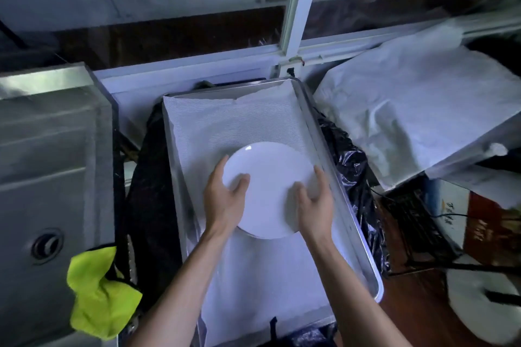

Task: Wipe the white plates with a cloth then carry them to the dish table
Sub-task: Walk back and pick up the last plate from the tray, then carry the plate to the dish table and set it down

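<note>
White plate (267,186) at centre, over the cloth-lined metal tray (338,177); whether resting or just above, cannot tell. Left hand (225,200) gripping rim at 9 o'clock, thumb on top, fingers curled under. Right hand (315,205) likewise at 3 o'clock. Two-sided hold likely for level set-down. Yellow-green cloth (98,290) draped at 7 o'clock on sink (42,163) edge, unheld, so wiping judged finished.

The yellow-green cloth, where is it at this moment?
The yellow-green cloth lies at lower left in the head view, on the edge of the steel sink, left of the lined metal tray.
</note>
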A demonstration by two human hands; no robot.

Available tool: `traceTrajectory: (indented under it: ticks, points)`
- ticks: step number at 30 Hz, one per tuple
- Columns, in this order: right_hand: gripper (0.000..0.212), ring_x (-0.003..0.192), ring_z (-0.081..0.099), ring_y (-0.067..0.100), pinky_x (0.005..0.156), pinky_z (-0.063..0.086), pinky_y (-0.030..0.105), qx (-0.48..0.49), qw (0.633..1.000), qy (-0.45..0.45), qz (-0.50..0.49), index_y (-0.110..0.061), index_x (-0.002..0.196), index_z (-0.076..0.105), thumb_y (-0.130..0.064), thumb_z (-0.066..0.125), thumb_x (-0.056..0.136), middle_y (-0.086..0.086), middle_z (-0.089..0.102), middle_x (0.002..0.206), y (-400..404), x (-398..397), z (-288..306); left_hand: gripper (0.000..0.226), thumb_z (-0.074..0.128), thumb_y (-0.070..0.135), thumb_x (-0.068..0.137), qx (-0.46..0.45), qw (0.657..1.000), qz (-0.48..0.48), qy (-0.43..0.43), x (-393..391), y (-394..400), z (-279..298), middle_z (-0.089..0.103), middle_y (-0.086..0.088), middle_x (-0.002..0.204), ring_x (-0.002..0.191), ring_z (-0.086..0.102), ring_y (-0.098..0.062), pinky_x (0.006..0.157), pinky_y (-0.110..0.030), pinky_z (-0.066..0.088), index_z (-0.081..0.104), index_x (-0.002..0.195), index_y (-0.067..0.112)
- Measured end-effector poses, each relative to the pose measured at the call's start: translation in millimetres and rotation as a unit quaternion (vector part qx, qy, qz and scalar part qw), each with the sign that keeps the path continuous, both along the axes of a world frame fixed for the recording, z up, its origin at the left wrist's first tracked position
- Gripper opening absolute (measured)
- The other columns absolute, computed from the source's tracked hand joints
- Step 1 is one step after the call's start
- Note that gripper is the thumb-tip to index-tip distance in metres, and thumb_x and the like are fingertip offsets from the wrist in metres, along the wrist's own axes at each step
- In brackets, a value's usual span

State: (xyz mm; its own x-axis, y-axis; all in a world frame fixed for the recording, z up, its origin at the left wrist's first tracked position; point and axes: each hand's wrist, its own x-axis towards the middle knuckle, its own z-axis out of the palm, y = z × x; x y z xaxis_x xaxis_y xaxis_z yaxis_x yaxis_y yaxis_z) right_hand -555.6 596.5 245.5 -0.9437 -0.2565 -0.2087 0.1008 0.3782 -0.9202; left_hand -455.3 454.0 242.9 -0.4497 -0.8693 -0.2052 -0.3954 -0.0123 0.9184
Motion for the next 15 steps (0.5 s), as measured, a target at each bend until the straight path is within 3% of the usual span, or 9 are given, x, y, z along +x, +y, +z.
traceTrajectory:
  ticks: [3,5,9,12,13,15]
  points:
    - [0.055,0.125,0.053,0.005,0.107,0.041,0.027,0.0,0.999,0.025,-0.041,-0.021,0.147,0.046,-0.019,0.064,0.095,-0.008,0.059,0.137,27,9,11,0.056,0.072,0.023,0.09,0.016,0.999,-0.027,0.037,-3,20,5,0.06,0.018,0.135,0.12,0.056,0.0,0.099,-0.015,0.044,0.054,0.142,0.032]
    - [0.054,0.124,0.054,0.005,0.108,0.042,0.029,0.007,0.997,0.032,-0.073,-0.02,0.147,0.047,-0.017,0.063,0.095,-0.009,0.059,0.136,45,14,17,0.052,0.071,0.021,0.09,0.023,0.997,-0.053,0.049,-7,35,10,0.062,0.022,0.128,0.114,0.057,0.005,0.089,-0.003,0.041,0.057,0.139,0.033]
    - [0.053,0.099,0.05,-0.027,0.085,0.038,0.001,0.017,0.99,0.045,-0.133,-0.03,0.143,0.049,-0.02,0.063,0.093,-0.042,0.056,0.106,84,20,27,0.048,0.071,0.019,0.09,0.026,0.993,-0.103,0.051,-19,66,17,0.06,0.034,0.117,0.105,0.055,0.02,0.077,0.002,0.039,0.059,0.133,0.037]
    - [0.053,0.1,0.055,-0.014,0.085,0.041,0.009,0.017,0.985,0.032,-0.169,-0.032,0.144,0.048,-0.024,0.062,0.094,-0.027,0.061,0.113,113,24,35,0.05,0.071,0.016,0.09,0.015,0.989,-0.141,0.046,-29,90,24,0.063,0.018,0.127,0.109,0.058,0.004,0.08,0.004,0.038,0.059,0.137,0.029]
    - [0.051,0.099,0.055,-0.011,0.082,0.04,0.005,0.016,0.983,0.032,-0.18,-0.035,0.142,0.049,-0.025,0.062,0.093,-0.026,0.062,0.116,123,26,39,0.051,0.071,0.016,0.09,0.01,0.987,-0.156,0.044,-32,99,26,0.063,0.015,0.13,0.114,0.057,-0.001,0.087,-0.001,0.04,0.058,0.138,0.029]
    - [0.047,0.098,0.053,-0.018,0.073,0.036,-0.004,0.015,0.979,0.054,-0.198,-0.051,0.129,0.052,-0.022,0.06,0.093,-0.042,0.059,0.11,142,31,49,0.053,0.071,0.016,0.09,0.008,0.982,-0.183,0.046,-39,119,31,0.062,0.013,0.134,0.118,0.056,-0.006,0.1,-0.02,0.044,0.057,0.14,0.029]
